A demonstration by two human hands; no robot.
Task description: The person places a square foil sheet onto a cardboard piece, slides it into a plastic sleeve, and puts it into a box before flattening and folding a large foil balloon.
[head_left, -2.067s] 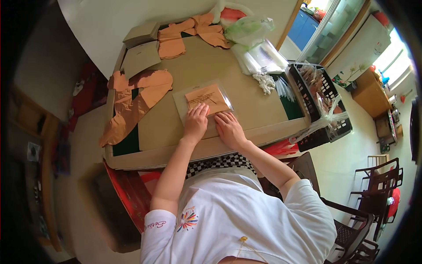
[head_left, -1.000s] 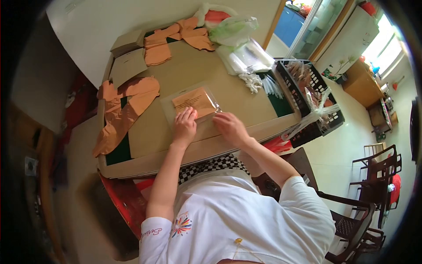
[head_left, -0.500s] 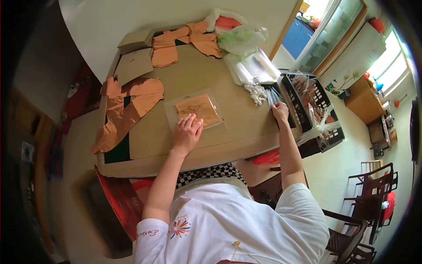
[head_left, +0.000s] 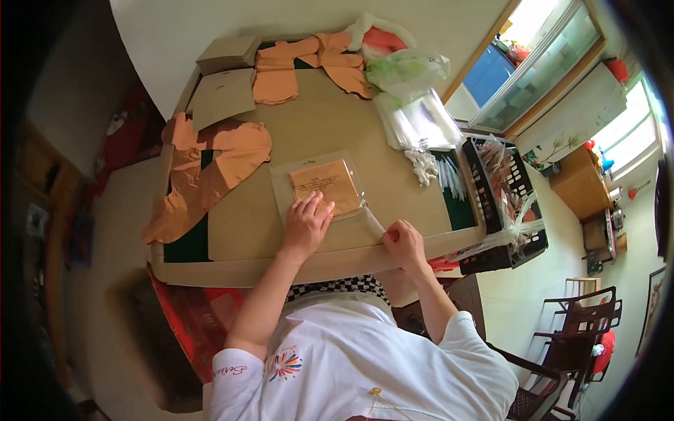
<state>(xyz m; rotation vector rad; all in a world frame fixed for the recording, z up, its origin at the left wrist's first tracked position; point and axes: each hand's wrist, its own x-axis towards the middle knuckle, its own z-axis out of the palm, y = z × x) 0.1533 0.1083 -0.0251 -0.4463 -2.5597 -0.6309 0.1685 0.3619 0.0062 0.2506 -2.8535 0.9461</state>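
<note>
A clear plastic bag point(head_left: 281, 184) lies on the cardboard near the table's front edge, with a flat copper-coloured folded piece point(head_left: 331, 177) bearing printed lines inside it. Over the lower part of that bag, my left hand point(head_left: 307, 226) rests with its fingers laid flat. My right hand point(head_left: 405, 244) is closed on one end of a thin clear straw point(head_left: 374, 218), whose other end reaches the bag's right lower corner. More straws point(head_left: 451, 179) lie in a loose bunch at the right, beside a small heap of white curly pieces point(head_left: 422, 167).
Copper foil balloons point(head_left: 228, 165) lie flat at the left, and others point(head_left: 276, 83) at the back. Grey-brown card sheets point(head_left: 223, 100) are at the back left. Clear bags point(head_left: 419, 125) sit back right, near a black crate point(head_left: 486, 189) filled with packaged things.
My right hand has moved from the straw bunch leftward to the bag, bringing one straw with it. My left hand stays on the bag. The view has shifted slightly.
</note>
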